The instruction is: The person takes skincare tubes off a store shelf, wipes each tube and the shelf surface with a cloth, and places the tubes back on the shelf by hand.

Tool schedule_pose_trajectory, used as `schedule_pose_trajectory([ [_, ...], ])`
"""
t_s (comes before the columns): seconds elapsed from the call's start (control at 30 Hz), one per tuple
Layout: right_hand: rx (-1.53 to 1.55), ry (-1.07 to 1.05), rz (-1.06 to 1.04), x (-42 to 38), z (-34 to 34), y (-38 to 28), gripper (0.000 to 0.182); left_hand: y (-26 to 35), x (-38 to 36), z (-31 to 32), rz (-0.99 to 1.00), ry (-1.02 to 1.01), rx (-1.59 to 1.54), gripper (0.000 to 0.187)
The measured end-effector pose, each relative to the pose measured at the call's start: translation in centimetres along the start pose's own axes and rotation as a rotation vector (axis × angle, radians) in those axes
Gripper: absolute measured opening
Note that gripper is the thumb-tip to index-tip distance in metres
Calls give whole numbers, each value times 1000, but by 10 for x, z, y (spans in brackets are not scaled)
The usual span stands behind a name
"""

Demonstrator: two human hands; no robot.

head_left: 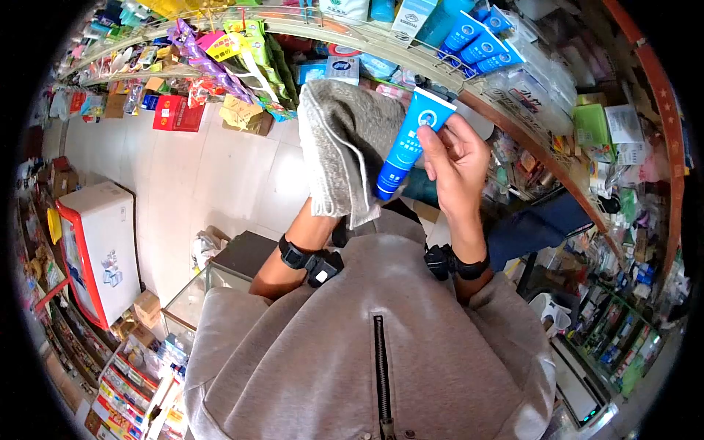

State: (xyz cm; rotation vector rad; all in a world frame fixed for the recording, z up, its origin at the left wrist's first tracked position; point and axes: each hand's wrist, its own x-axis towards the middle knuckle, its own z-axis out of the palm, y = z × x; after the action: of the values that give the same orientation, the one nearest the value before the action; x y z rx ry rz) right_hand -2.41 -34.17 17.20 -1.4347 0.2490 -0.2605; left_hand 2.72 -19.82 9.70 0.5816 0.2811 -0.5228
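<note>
Right hand [457, 163], half-curled, pinches 1 blue tube [405, 152]: likely light, slick, squeezable; best held mid-body. Left hand hidden by soft cloth [328, 147] alongside, grip unclear.

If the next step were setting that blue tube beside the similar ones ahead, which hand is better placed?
Likely the right hand: it already holds the blue tube and is nearer the similar tubes. The left hand is hidden by the grey cloth.

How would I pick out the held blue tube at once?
Find the grey zippered top, then the right hand above it in the picture. The blue tube is there beside the grey cloth, hand-held, unlike the similar tubes on display.
</note>
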Motion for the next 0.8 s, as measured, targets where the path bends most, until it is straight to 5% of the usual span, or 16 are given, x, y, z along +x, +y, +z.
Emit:
schedule_pose_trajectory([
  [0.37,153,-12,71,-3,7,15,37,-14,-23,-30,-186,-60,165,45],
  [0.53,327,6,157,-1,7,35,26,-12,-25,-40,-211,-20,211,43],
  [0.67,483,56,251,-2,1,58,24,-3,-32,-40,-187,57,249,42],
  [0.8,531,-162,521,-19,-9,52,28,3,-29,-25,-133,142,303,42],
])
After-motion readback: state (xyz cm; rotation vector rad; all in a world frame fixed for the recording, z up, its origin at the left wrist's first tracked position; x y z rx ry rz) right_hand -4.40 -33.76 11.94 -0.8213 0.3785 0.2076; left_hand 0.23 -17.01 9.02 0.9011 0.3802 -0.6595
